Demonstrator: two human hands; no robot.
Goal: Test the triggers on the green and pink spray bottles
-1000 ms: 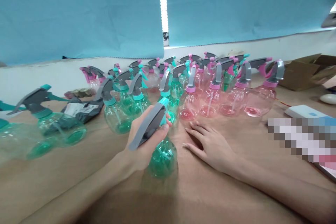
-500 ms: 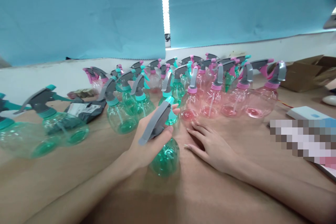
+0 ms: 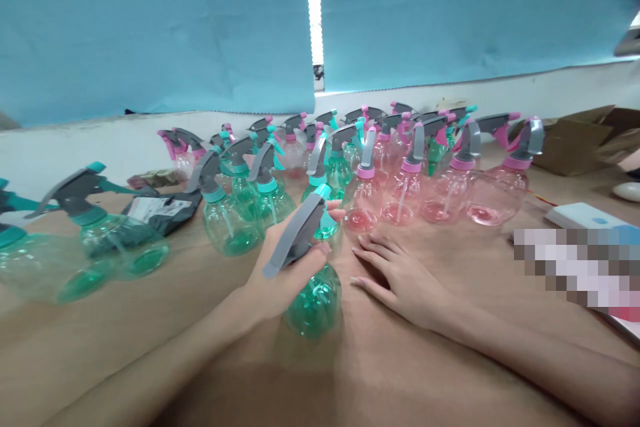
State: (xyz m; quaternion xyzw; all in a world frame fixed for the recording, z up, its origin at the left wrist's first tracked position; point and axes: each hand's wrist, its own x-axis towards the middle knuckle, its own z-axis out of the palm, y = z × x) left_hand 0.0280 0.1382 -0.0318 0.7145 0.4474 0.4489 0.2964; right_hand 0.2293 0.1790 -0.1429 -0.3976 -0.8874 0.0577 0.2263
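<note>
My left hand [image 3: 285, 267] is wrapped round the neck of a green spray bottle [image 3: 315, 307] with a grey and turquoise trigger head, standing upright on the table. The fingers hide its collar. My right hand [image 3: 400, 273] lies on the wooden tabletop [image 3: 390, 373] to the right, fingers spread and holding nothing. Just beyond its fingertips is a clear pink spray bottle [image 3: 363, 203] with a pink collar. Another green spray bottle [image 3: 233, 227] stands left of my left hand, beside a similar green one [image 3: 273, 203].
Rows of pink and green spray bottles fill the back. Two green bottles, one a spray bottle [image 3: 125, 247], stand at the left near a black plastic packet [image 3: 170, 210]. At the right are a cardboard box [image 3: 575, 143], a white box [image 3: 580, 217] and a blurred-out item [image 3: 565, 260].
Almost nothing differs. My right hand's fingertips have shifted very slightly left; my left hand keeps its hold on the green spray bottle.
</note>
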